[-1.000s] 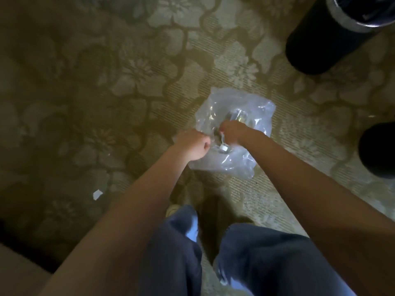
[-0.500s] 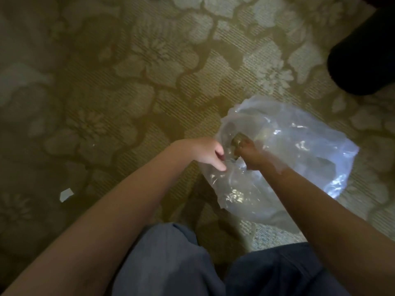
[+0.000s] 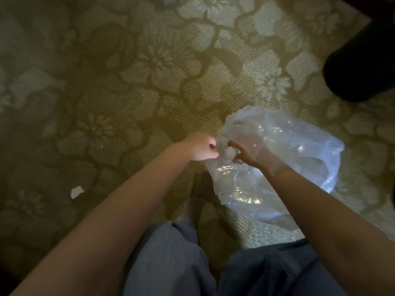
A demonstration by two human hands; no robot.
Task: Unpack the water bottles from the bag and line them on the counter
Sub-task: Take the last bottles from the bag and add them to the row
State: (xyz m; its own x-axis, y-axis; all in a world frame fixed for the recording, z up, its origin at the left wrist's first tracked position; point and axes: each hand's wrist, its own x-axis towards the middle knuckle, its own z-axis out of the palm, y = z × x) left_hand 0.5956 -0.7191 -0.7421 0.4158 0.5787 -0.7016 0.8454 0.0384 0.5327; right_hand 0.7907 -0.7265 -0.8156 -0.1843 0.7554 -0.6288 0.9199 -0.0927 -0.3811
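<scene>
Left hand (image 3: 203,147): a fist at the end of your outstretched arm, pinching the bag (image 3: 299,150) rim.
Right hand (image 3: 254,155): under the plastic, finger and thumb curved; grip unclear.
Bag: on the carpet (image 3: 128,82), ahead of your right leg.

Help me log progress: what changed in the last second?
The right hand has pushed into the clear plastic bag, which has spread wider; what it holds, if anything, is unclear. The left hand still grips the bag's edge, and the bag stays on the patterned carpet.
</scene>
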